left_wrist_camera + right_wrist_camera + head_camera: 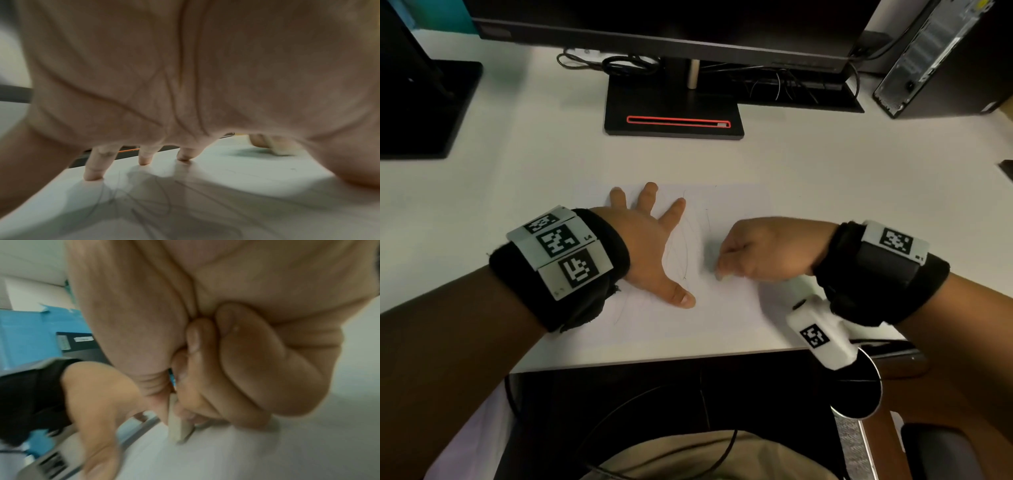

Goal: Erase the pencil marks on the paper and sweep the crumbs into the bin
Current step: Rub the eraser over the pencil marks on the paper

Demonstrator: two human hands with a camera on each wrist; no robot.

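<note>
On the paper (726, 301) before the monitor base (674, 113), the right hand (767, 250) pinches an eraser (177, 426) just right of the pencil marks (681, 253), which the left hand (650, 246) pins with spread, flat fingers.

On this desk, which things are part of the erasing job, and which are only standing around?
Part of the job:
- paper with pencil marks
- eraser, pinched in the right hand
- left hand, pressing flat on the paper

Only standing around:
- monitor stand
- cables
- computer tower
</note>
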